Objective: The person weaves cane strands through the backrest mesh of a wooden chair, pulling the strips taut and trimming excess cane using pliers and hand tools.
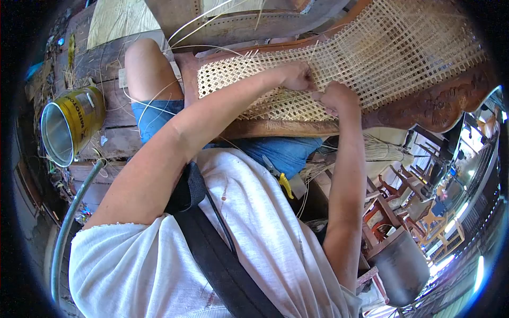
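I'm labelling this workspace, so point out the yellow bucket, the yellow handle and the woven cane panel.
Yellow bucket point(87, 113), head view: printed outer side.
Yellow handle point(286, 186), head view: middle of the grip.
Woven cane panel point(352, 59), head view: lattice near its middle.

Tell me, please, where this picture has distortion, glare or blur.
Head view: strong fisheye distortion, black corners around a round image; head view: glare from the light strip at lower right; head view: left hand, right hand and woven cane panel show no obvious motion blur.

LH point(298, 77) – RH point(341, 98) – at cane weave point(387, 58)
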The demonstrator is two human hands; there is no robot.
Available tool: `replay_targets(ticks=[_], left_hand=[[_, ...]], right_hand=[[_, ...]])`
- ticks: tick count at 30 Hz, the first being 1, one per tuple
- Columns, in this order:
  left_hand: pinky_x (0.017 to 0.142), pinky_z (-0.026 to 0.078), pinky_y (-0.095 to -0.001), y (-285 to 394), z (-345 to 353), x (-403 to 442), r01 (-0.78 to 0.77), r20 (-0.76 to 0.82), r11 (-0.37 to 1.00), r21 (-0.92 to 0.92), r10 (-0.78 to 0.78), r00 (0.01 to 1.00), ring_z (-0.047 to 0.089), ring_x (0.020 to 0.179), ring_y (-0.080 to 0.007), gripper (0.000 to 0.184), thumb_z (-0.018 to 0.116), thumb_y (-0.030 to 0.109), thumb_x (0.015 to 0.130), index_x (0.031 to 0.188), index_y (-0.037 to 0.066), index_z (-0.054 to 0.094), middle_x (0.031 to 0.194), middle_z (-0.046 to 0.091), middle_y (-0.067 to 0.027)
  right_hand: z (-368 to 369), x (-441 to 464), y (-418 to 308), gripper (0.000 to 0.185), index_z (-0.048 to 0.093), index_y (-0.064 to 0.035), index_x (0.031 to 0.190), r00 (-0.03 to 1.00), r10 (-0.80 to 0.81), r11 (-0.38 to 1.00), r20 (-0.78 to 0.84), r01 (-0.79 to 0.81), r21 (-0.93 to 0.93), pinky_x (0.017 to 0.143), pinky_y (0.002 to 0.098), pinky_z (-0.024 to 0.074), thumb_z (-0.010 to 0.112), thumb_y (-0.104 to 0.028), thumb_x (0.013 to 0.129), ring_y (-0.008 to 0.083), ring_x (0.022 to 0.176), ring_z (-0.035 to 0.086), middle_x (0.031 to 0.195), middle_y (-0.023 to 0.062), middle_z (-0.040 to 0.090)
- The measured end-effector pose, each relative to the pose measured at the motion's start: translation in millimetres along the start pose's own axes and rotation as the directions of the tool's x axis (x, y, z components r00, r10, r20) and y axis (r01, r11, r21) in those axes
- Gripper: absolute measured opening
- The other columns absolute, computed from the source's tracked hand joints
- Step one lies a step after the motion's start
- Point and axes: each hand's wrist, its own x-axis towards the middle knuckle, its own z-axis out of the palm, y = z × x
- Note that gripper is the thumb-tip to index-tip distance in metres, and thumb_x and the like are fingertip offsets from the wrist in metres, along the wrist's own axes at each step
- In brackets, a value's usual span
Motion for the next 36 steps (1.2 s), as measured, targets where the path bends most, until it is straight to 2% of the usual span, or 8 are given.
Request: replay_targets(ticks=[9, 11, 19, 21, 25, 29, 34, 36], left_hand=[[0.084, 0.051, -0.0333, -6.4, 2.8, -7.4, 0.044, -0.016, 0.995, -0.084, -0.046, 0.999, 0.066, 0.091, -0.0183, 0.025, 0.076, 0.024, 0.076, 0.099, 0.013, 0.073, 0.098, 0.072, -0.0048], [0.084, 0.051, -0.0329, -3.7, 5.1, -5.0, 0.031, 0.003, 0.997, -0.065, -0.031, 1.000, 0.066, 0.093, -0.0178, 0.024, 0.075, 0.022, 0.078, 0.100, 0.014, 0.073, 0.101, 0.071, -0.0046], [0.082, 0.052, -0.0318, 5.0, 5.7, -19.3, -0.026, -0.061, 1.000, 0.009, 0.026, 0.998, 0.067, 0.087, -0.0166, 0.022, 0.072, 0.017, 0.080, 0.102, 0.016, 0.073, 0.098, 0.072, -0.0052], [0.082, 0.051, -0.0315, 0.7, 9.0, -16.2, -0.016, -0.064, 0.999, -0.027, 0.014, 0.998, 0.067, 0.087, -0.0164, 0.023, 0.071, 0.017, 0.080, 0.103, 0.016, 0.073, 0.099, 0.072, -0.0059], [0.084, 0.051, -0.0301, 4.8, 10.1, -20.6, 0.034, -0.090, 0.998, -0.055, -0.039, 0.995, 0.068, 0.088, -0.0173, 0.024, 0.070, 0.017, 0.080, 0.104, 0.015, 0.074, 0.102, 0.072, -0.0081], [0.087, 0.051, -0.0326, 12.7, 10.3, -24.4, 0.021, -0.093, 1.000, 0.002, -0.021, 0.995, 0.067, 0.091, -0.0214, 0.023, 0.068, 0.017, 0.080, 0.102, 0.014, 0.074, 0.104, 0.071, -0.0091], [0.100, 0.043, -0.0362, 28.9, 1.8, -20.5, -0.234, 0.063, 0.858, 0.457, 0.231, 0.971, 0.060, 0.110, -0.0274, 0.023, 0.062, 0.017, 0.081, 0.100, 0.011, 0.073, 0.117, 0.066, -0.0116], [0.101, 0.043, -0.0364, 37.5, 14.4, -4.6, -0.248, -0.009, 0.908, 0.338, 0.267, 0.964, 0.059, 0.111, -0.0279, 0.022, 0.062, 0.018, 0.083, 0.101, 0.010, 0.073, 0.117, 0.065, -0.0118]], right_hand=[[35.7, -28.8, 85.8, 0.052, 0.067, -0.0008, 0.097, 0.960, 0.132, 0.978, -0.249, -0.084, 0.192, 0.076, 0.0409, 0.0513, 0.068, -0.050, 0.080, 0.0326, 0.087, 0.067, 0.089, 0.0197, 0.068], [57.0, -30.1, 78.1, 0.052, 0.068, -0.0062, 0.105, 0.893, 0.087, 0.851, -0.441, 0.163, 0.498, 0.085, 0.0464, 0.0514, 0.058, -0.054, 0.085, 0.0375, 0.098, 0.065, 0.102, 0.0228, 0.067], [82.6, -30.1, -11.6, 0.026, 0.065, -0.0032, 0.098, 0.841, 0.155, 0.942, -0.519, 0.033, 0.335, 0.077, 0.0466, 0.0541, 0.060, -0.025, 0.085, 0.0354, 0.089, 0.068, 0.093, 0.0163, 0.070], [66.4, -41.6, 0.2, 0.025, 0.064, -0.0019, 0.097, 0.931, 0.186, 0.923, -0.314, -0.055, 0.382, 0.077, 0.0474, 0.0542, 0.060, -0.020, 0.081, 0.0352, 0.088, 0.068, 0.096, 0.0167, 0.069], [79.0, -62.7, 79.3, 0.029, 0.059, -0.0031, 0.105, 0.763, 0.278, 0.939, -0.583, -0.087, 0.334, 0.077, 0.0481, 0.0530, 0.058, -0.019, 0.082, 0.0369, 0.089, 0.066, 0.096, 0.0192, 0.068], [80.8, -80.7, 104.4, 0.030, 0.060, -0.0041, 0.104, 0.708, 0.393, 0.906, -0.587, -0.189, 0.378, 0.077, 0.0496, 0.0508, 0.057, -0.023, 0.082, 0.0400, 0.091, 0.064, 0.097, 0.0234, 0.066], [72.9, -85.6, 109.3, 0.027, 0.059, -0.0034, 0.105, 0.697, 0.475, 0.873, -0.537, -0.300, 0.384, 0.076, 0.0505, 0.0494, 0.054, -0.025, 0.089, 0.0415, 0.088, 0.064, 0.095, 0.0237, 0.066], [66.4, -84.8, 107.0, 0.027, 0.059, -0.0034, 0.105, 0.679, 0.456, 0.886, -0.575, -0.286, 0.365, 0.076, 0.0506, 0.0492, 0.053, -0.025, 0.090, 0.0417, 0.088, 0.064, 0.093, 0.0235, 0.067]])
